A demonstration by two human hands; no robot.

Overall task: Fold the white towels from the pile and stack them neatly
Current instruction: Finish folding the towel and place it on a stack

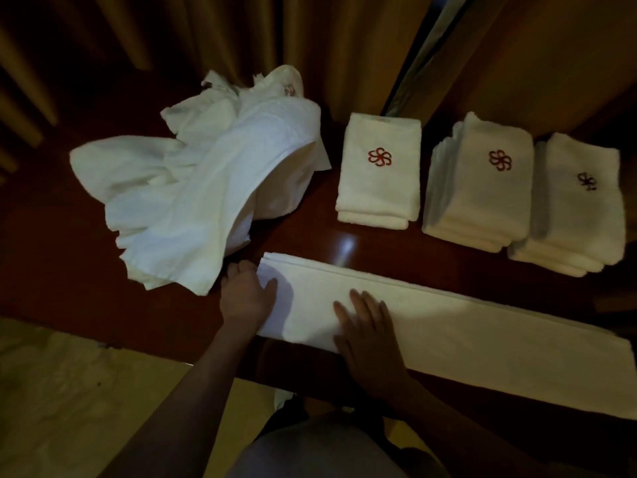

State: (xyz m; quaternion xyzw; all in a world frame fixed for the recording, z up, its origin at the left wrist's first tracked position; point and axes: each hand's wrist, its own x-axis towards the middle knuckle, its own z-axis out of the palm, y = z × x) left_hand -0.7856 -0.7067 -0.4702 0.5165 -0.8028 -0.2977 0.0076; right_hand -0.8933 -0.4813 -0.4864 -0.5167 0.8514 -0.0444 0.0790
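From the head view, the long folded towel (448, 326) lies along the near edge of the bench (303, 236), its long axis running from the left hand (246, 298) away to the right; that hand grips the towel's left end, fingers curled over the edge, while the right hand (370, 336) presses flat, fingers straight, just beside it. The far right end lies well beyond either hand, so the left end is likely the one to fold across. The unfolded pile (206, 177) touches the left hand's far side, and three folded stacks (479, 188) sit behind, apart from the towel.

My view: pile (203, 188) left on table (303, 236), three stacks (378, 174) right, strip (448, 326) in front under hands (370, 334).
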